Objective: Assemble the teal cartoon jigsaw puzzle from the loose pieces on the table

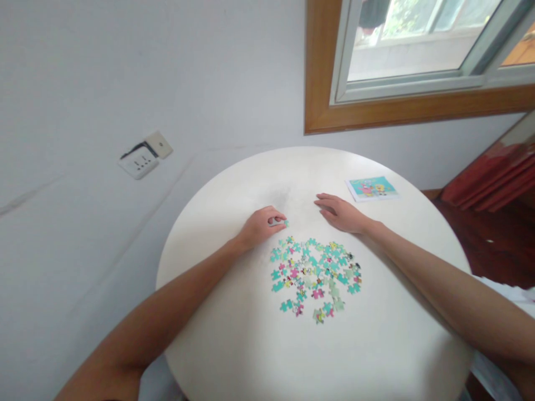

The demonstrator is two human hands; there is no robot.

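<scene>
A heap of several loose jigsaw pieces (316, 274), mostly teal with pink and yellow, lies on a round white table (234, 345). My left hand (261, 225) rests on the table just beyond the heap, its fingers pinched on a single teal piece (282, 224). My right hand (340, 213) lies flat on the tabletop to the right of it, fingers stretched out and holding nothing. A small picture card (371, 187) with a cartoon print lies at the far right of the table, beyond my right hand.
The table stands against a white wall with a loose socket plate (144, 156) on the left. A wood-framed window (418, 61) is above the table. Red fabric (497, 178) and dark floor show at the right.
</scene>
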